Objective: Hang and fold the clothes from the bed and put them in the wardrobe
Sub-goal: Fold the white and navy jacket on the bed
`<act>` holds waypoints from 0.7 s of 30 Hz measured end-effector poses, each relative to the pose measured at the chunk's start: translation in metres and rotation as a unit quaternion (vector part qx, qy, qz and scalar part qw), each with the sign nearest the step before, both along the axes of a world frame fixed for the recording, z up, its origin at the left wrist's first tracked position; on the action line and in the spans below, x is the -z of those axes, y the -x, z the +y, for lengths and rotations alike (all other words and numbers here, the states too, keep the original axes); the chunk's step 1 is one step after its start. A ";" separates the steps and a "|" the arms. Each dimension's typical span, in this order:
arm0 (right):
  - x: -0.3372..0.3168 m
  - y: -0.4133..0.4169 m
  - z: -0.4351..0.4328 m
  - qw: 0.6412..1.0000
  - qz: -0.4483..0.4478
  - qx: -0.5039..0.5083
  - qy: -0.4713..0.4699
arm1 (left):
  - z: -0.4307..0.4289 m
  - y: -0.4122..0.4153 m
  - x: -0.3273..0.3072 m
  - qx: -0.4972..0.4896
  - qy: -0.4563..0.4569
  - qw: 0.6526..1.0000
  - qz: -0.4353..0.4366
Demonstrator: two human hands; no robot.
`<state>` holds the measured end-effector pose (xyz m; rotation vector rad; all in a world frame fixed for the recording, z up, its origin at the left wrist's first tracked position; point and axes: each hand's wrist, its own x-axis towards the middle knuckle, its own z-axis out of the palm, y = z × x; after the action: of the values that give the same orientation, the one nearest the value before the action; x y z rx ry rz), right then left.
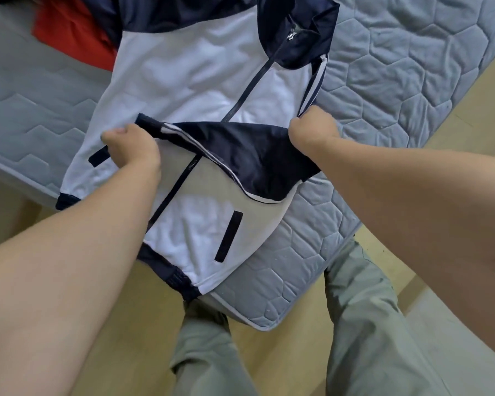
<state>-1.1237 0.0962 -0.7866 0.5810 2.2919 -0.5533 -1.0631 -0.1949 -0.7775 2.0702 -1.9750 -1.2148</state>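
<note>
White and navy zip-up jacket (200, 67) of smooth sports fabric lies front up on the corner of a grey-blue quilted mattress (397, 81). Its dark collar (297, 30) points away from the person and its navy hem band (160, 267) is nearest them, reaching past the mattress edge. A dark zip (257, 84) runs down the middle of the white front, and a narrow dark pocket slit (229, 235) shows on the lower panel.

One navy sleeve with white stripes (255, 150) is folded across the jacket's chest, lying crosswise over the zip. The left hand (132, 147) has its fingers curled round the cuff end of this sleeve, on the white front panel. The right hand (312, 130) is closed in a tight fist at the jacket's side edge, pinching the fabric where the folded sleeve meets the striped side of the body. Both forearms are bare and reach in from the bottom corners of the view.

A red garment (72, 32) lies on the mattress at the far left, partly tucked under the jacket's navy shoulder. Below the mattress corner stand the person's legs in grey-green trousers (360, 310), on a pale tan floor (483, 81) that also shows beyond the mattress's right side.
</note>
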 end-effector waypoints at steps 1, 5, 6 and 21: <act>0.002 -0.002 -0.002 1.000 -0.006 -0.010 -0.009 | 0.000 -0.005 0.003 -0.004 -0.014 1.000 -0.020; 0.006 -0.009 -0.007 0.998 -0.042 -0.031 -0.016 | 0.041 -0.026 -0.001 0.020 -0.190 0.982 -0.012; 0.007 -0.009 -0.007 0.998 -0.043 -0.033 -0.014 | 0.050 -0.028 0.000 0.035 -0.212 0.976 -0.021; -0.002 -0.044 -0.049 0.963 0.099 -0.230 0.095 | -0.046 -0.081 0.009 -0.233 -0.067 0.969 0.044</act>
<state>-1.0793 0.0468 -0.7844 -0.1105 2.4138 -0.6093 -0.9824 -0.2406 -0.7863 2.3104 -1.2884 -1.3289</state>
